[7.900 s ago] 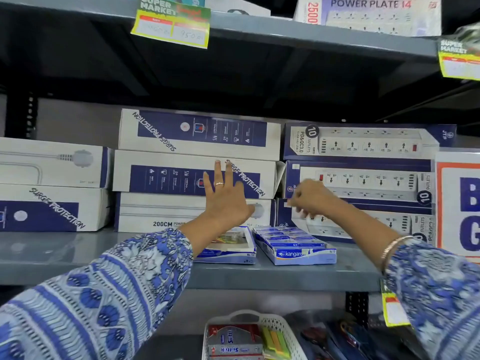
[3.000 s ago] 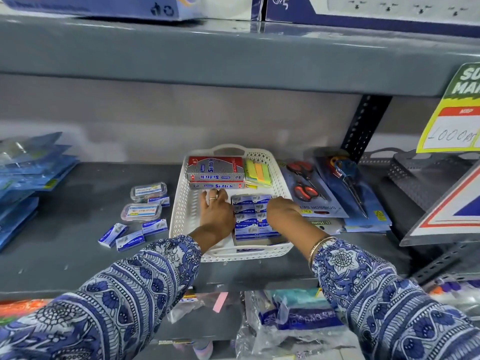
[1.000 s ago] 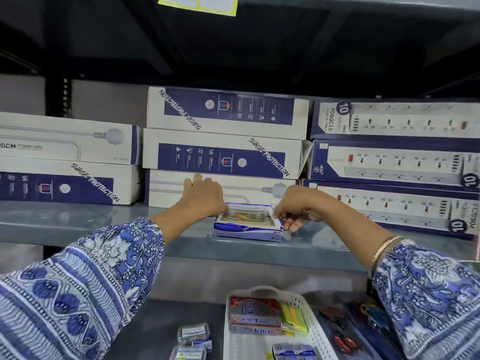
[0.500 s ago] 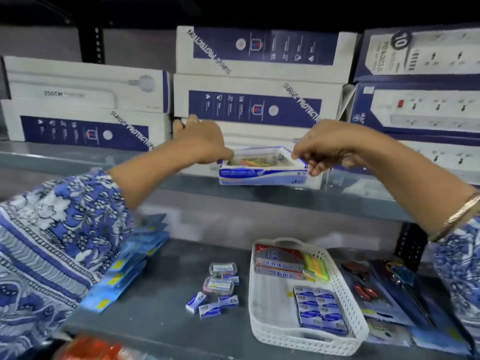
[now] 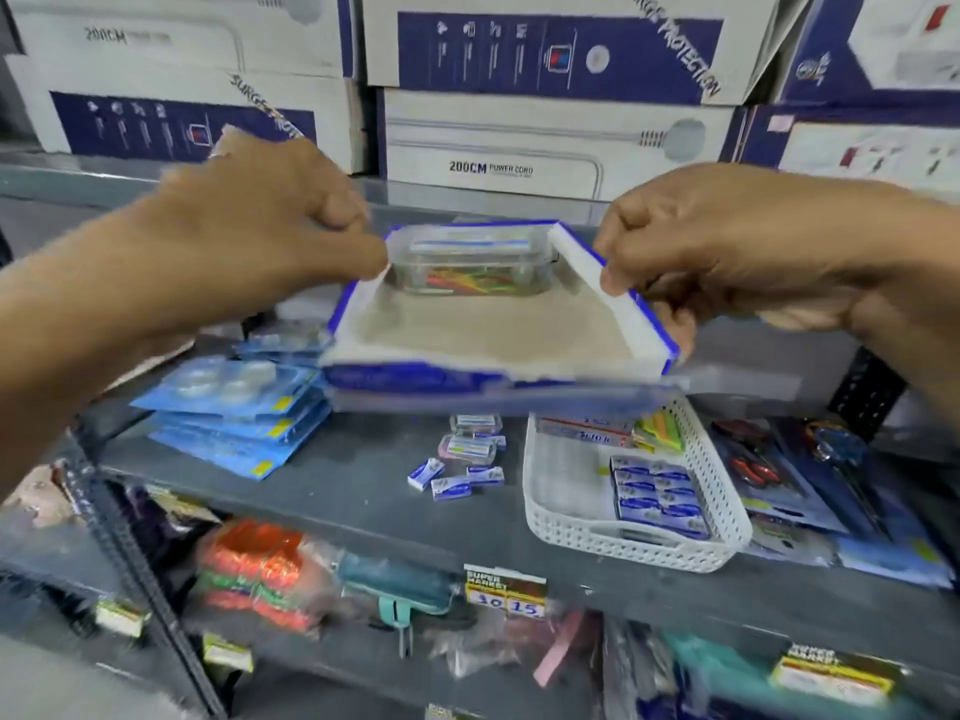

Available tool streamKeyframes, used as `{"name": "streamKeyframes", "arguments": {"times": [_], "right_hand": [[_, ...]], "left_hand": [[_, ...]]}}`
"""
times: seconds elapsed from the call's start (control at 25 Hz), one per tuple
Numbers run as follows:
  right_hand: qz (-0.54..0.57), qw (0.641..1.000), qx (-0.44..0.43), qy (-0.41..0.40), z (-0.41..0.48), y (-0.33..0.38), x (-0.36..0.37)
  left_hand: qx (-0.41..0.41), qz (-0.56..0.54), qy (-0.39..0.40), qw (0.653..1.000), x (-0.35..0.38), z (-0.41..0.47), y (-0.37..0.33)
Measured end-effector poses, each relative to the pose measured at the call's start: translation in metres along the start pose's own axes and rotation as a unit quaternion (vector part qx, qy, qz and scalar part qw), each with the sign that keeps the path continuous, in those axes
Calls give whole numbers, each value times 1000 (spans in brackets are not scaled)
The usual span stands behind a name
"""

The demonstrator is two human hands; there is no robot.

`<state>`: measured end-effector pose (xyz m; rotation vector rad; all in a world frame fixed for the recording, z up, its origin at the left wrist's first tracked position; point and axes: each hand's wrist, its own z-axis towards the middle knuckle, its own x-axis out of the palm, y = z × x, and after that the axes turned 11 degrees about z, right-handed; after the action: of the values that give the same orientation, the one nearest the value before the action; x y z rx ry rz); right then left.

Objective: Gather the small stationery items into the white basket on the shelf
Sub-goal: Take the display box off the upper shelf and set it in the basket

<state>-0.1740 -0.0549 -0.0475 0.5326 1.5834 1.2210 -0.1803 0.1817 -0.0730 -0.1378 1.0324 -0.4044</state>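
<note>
Both hands hold a blue-and-white cardboard tray [image 5: 498, 330] in the air in front of the upper shelf. My left hand [image 5: 270, 220] pinches its left wall and my right hand [image 5: 727, 252] grips its right wall. One clear plastic box of coloured clips [image 5: 470, 262] lies at the tray's far end. Below and to the right, the white basket [image 5: 561, 501] rests on the grey shelf. It holds a flat pack of blue staple boxes [image 5: 657, 496], a red-and-silver box [image 5: 587, 433] and coloured sticky notes [image 5: 660, 431].
Left of the basket lie small blue boxes [image 5: 452, 478] and two clear clip boxes [image 5: 470, 439]. Blue tape packs [image 5: 234, 407] are stacked at the left, scissors packs [image 5: 763, 470] lie right of the basket. Surge-protector cartons [image 5: 556, 142] fill the upper shelf.
The tray has come off the upper shelf toward me and now hangs between my hands. The view has tilted down, showing more of the lower shelves.
</note>
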Motion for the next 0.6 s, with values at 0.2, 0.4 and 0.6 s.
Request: {"name": "streamKeyframes", "arguments": {"times": [0.2,0.4,0.6], "right_hand": [[65,995,43,67,-9,-38,25],[80,991,100,36,8,-96,32],[42,987,145,-50,40,-173,13]], "left_hand": [[23,30,-5,999,30,-47,20],[-51,92,36,994,93,-52,17],[-54,129,96,986,192,-13,18]]}}
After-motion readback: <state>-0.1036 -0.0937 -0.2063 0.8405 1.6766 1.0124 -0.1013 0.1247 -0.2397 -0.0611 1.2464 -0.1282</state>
